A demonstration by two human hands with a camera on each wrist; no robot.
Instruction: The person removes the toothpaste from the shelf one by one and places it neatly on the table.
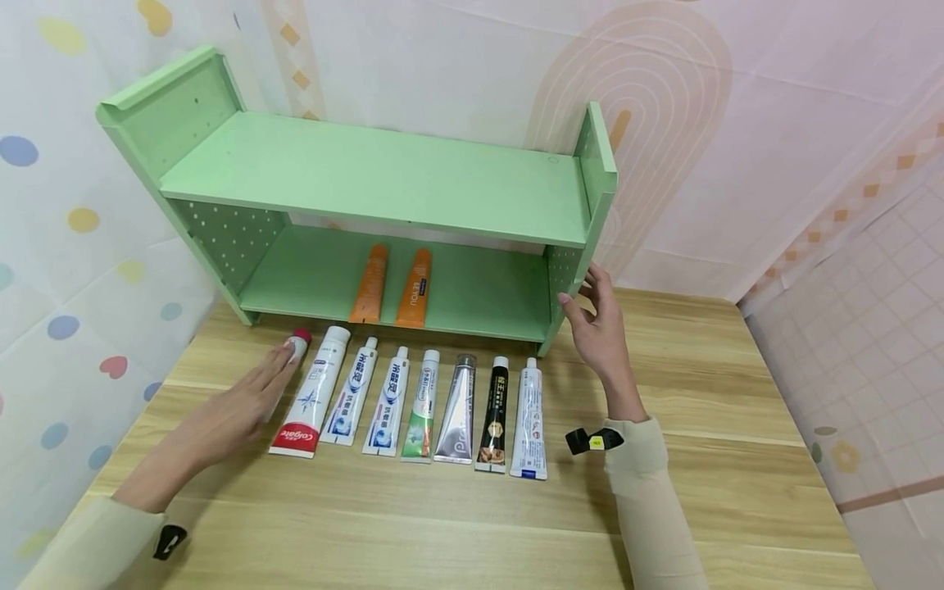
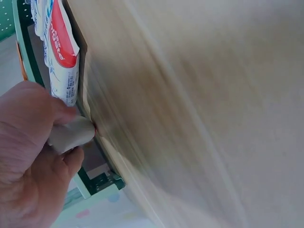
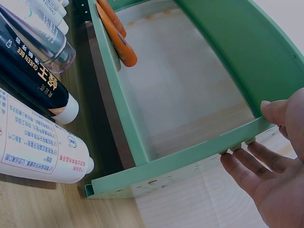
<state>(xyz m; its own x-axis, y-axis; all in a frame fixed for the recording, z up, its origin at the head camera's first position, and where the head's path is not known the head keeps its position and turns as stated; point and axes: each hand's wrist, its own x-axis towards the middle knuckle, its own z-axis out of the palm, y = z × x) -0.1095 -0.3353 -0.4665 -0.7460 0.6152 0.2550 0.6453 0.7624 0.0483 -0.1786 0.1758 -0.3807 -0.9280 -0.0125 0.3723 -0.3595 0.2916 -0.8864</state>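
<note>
My left hand (image 1: 229, 414) grips a white tube with a red cap (image 1: 301, 335) at the left end of a row of toothpaste tubes; the hand covers most of it. In the left wrist view, thumb and fingers close round the tube's pale body (image 2: 73, 134). Beside it lies a white and red Colgate tube (image 1: 313, 393). My right hand (image 1: 601, 332) holds the right side panel of a green two-tier shelf (image 1: 383, 168). In the right wrist view, its thumb is at the panel's inner side, with the fingers on the outer face (image 3: 199, 159).
Two orange tubes (image 1: 370, 287) lie on the lower tier. Several more toothpaste tubes, including a black one (image 1: 494, 418) and a silver one (image 1: 457, 414), line the wooden table (image 1: 442, 524) before the shelf. Patterned cloth (image 1: 796, 123) hangs behind and at the sides.
</note>
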